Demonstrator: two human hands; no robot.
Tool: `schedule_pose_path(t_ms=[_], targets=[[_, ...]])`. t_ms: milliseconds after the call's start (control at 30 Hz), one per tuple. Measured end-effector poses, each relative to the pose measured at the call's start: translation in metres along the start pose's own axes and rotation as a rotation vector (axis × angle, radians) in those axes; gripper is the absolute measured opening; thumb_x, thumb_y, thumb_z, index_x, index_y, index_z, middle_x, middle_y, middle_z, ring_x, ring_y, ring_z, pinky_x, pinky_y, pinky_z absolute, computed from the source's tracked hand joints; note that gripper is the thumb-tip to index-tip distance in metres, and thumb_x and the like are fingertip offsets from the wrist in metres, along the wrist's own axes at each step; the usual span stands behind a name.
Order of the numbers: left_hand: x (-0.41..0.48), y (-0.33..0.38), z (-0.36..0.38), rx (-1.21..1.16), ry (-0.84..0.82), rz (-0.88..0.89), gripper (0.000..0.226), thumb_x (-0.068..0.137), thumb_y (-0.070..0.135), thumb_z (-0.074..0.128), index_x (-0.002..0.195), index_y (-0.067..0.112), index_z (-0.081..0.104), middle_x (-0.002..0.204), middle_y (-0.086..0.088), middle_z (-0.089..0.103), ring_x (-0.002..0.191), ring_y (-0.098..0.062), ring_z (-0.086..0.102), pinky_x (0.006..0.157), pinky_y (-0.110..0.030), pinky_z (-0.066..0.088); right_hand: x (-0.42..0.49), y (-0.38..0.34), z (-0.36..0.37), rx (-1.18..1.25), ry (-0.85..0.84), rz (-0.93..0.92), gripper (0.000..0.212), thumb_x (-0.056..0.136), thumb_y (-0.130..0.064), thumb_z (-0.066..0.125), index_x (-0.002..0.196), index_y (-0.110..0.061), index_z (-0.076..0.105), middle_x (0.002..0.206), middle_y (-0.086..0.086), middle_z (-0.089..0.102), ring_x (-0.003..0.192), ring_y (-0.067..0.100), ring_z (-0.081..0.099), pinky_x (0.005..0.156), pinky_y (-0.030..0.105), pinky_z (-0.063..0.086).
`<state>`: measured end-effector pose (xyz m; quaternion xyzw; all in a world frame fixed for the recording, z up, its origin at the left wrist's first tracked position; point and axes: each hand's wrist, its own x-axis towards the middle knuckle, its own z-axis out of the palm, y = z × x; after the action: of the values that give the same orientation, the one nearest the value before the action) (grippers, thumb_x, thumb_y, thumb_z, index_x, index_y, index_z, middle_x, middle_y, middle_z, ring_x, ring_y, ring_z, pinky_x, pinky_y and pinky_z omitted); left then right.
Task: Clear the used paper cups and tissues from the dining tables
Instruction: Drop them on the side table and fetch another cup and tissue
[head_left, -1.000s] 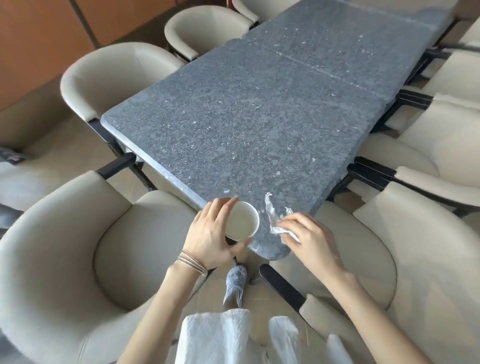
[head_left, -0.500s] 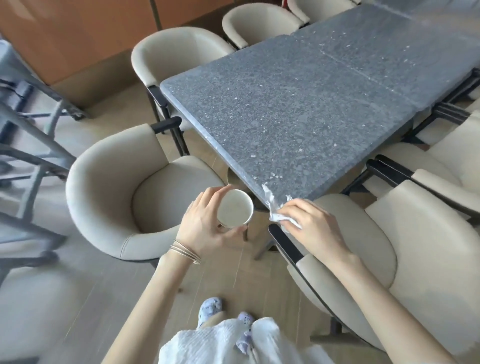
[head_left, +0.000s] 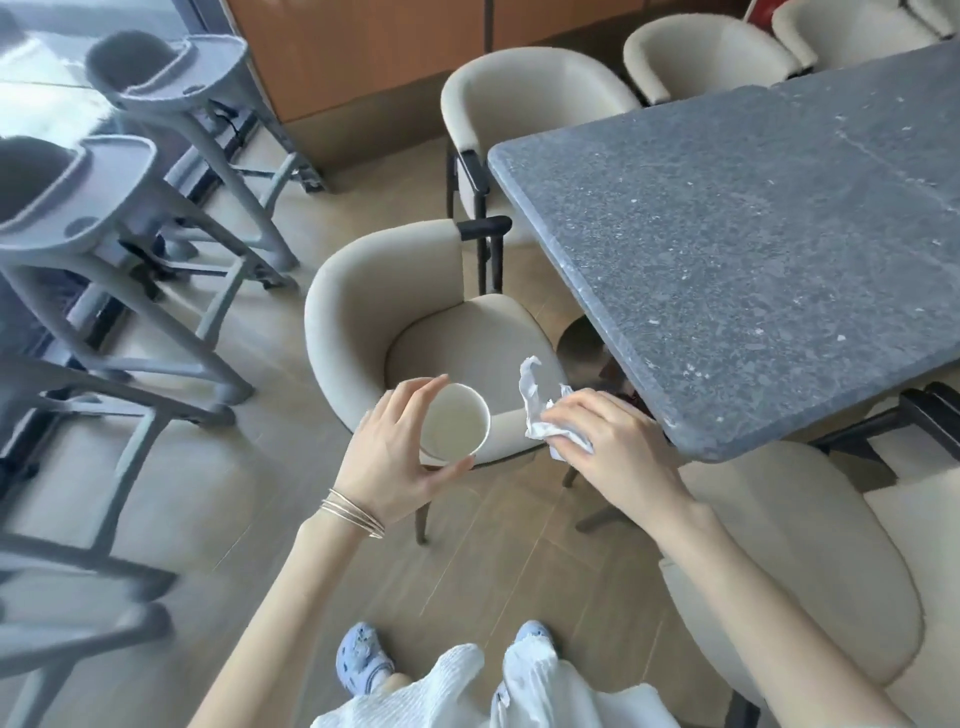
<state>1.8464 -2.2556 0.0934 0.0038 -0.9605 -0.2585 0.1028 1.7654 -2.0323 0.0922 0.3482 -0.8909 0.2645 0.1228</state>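
My left hand (head_left: 396, 457) grips a white paper cup (head_left: 453, 423) by its side, mouth tilted up toward me, held in the air over the front edge of a cream chair. My right hand (head_left: 613, 447) pinches a crumpled white tissue (head_left: 535, 410), which sticks up from my fingers just left of the table's near corner. Both hands are off the grey speckled dining table (head_left: 753, 249), whose top shows nothing on it in this view.
Cream armchairs (head_left: 363, 306) ring the table, one right under my hands and another (head_left: 810, 561) at lower right. Grey high chairs (head_left: 135, 171) stand at the left on the wooden floor. A wood-panelled wall (head_left: 363, 47) runs along the back.
Both hands have lifted the cup and tissue away from the table's corner. My view has swung left and back, so the table now lies to the right and the high chairs have come into sight.
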Motion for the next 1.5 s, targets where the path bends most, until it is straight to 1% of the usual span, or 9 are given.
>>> schedule_pose_path(t_ms=[100, 200, 333, 467, 600, 700, 1033, 1300, 1500], targets=[[-0.02, -0.042, -0.023, 0.044, -0.002, -0.041, 0.077, 0.07, 0.048, 0.071, 0.132, 0.012, 0.043, 0.125, -0.002, 0.053, 0.109, -0.024, 0.054, 0.084, -0.044, 0.049, 0.016, -0.037, 0.032, 0.023, -0.03, -0.022, 0.02, 0.065, -0.003, 0.076, 0.08, -0.016, 0.071, 0.081, -0.003, 0.068, 0.076, 0.02, 0.065, 0.063, 0.03, 0.052], [-0.039, -0.089, -0.051, 0.05, 0.001, -0.086, 0.077, 0.07, 0.057, 0.064, 0.132, 0.015, 0.043, 0.125, 0.0, 0.052, 0.108, -0.023, 0.054, 0.084, -0.043, 0.048, 0.034, -0.078, 0.063, 0.023, -0.075, -0.064, 0.022, 0.063, -0.002, 0.077, 0.08, -0.016, 0.072, 0.081, -0.002, 0.068, 0.075, 0.019, 0.065, 0.059, 0.028, 0.053], [-0.052, -0.151, -0.094, 0.062, -0.02, -0.098, 0.077, 0.071, 0.055, 0.066, 0.132, 0.013, 0.044, 0.126, -0.003, 0.052, 0.108, -0.024, 0.053, 0.086, -0.043, 0.047, 0.064, -0.136, 0.1, 0.01, -0.096, -0.038, 0.02, 0.065, -0.003, 0.076, 0.079, -0.016, 0.072, 0.083, -0.003, 0.068, 0.078, 0.017, 0.066, 0.061, 0.018, 0.04], [-0.059, -0.204, -0.139, 0.092, -0.003, -0.06, 0.076, 0.07, 0.046, 0.073, 0.131, 0.011, 0.045, 0.125, -0.005, 0.053, 0.108, -0.026, 0.054, 0.089, -0.039, 0.047, 0.1, -0.19, 0.131, 0.012, -0.083, -0.035, 0.016, 0.069, -0.004, 0.076, 0.078, -0.016, 0.072, 0.083, -0.003, 0.068, 0.083, 0.017, 0.066, 0.063, 0.018, 0.037], [-0.059, -0.245, -0.178, 0.141, 0.036, -0.054, 0.078, 0.07, 0.048, 0.072, 0.133, 0.013, 0.043, 0.128, -0.004, 0.051, 0.11, -0.025, 0.052, 0.087, -0.037, 0.045, 0.135, -0.228, 0.152, 0.022, -0.064, -0.083, 0.01, 0.072, -0.007, 0.074, 0.078, -0.015, 0.072, 0.084, -0.001, 0.069, 0.083, 0.02, 0.066, 0.063, 0.022, 0.041], [-0.058, -0.268, -0.195, 0.146, 0.056, -0.076, 0.079, 0.072, 0.051, 0.07, 0.135, 0.014, 0.041, 0.131, -0.002, 0.049, 0.112, -0.023, 0.051, 0.088, -0.038, 0.045, 0.154, -0.244, 0.167, 0.021, -0.055, -0.107, 0.015, 0.069, -0.005, 0.076, 0.077, -0.016, 0.071, 0.082, -0.002, 0.068, 0.078, 0.02, 0.065, 0.061, 0.026, 0.044], [-0.023, -0.341, -0.195, 0.124, 0.046, -0.147, 0.078, 0.072, 0.053, 0.068, 0.135, 0.015, 0.041, 0.13, -0.001, 0.05, 0.113, -0.022, 0.051, 0.09, -0.036, 0.043, 0.208, -0.246, 0.239, 0.062, -0.13, -0.111, 0.021, 0.063, -0.005, 0.079, 0.077, -0.02, 0.071, 0.08, -0.006, 0.066, 0.079, 0.018, 0.066, 0.059, 0.025, 0.046], [0.089, -0.394, -0.203, 0.134, -0.007, -0.113, 0.077, 0.072, 0.051, 0.069, 0.135, 0.017, 0.041, 0.129, 0.0, 0.05, 0.114, -0.022, 0.051, 0.088, -0.038, 0.046, 0.306, -0.208, 0.279, 0.073, -0.12, -0.024, 0.015, 0.069, -0.012, 0.079, 0.077, -0.022, 0.071, 0.079, -0.008, 0.065, 0.078, 0.017, 0.064, 0.059, 0.025, 0.046], [0.175, -0.422, -0.221, 0.136, 0.031, -0.062, 0.077, 0.072, 0.051, 0.07, 0.134, 0.015, 0.043, 0.129, -0.002, 0.05, 0.114, -0.024, 0.051, 0.089, -0.042, 0.046, 0.386, -0.18, 0.286, 0.037, -0.075, -0.018, 0.018, 0.069, -0.01, 0.079, 0.079, -0.021, 0.07, 0.081, -0.007, 0.066, 0.081, 0.012, 0.063, 0.06, 0.016, 0.035]])
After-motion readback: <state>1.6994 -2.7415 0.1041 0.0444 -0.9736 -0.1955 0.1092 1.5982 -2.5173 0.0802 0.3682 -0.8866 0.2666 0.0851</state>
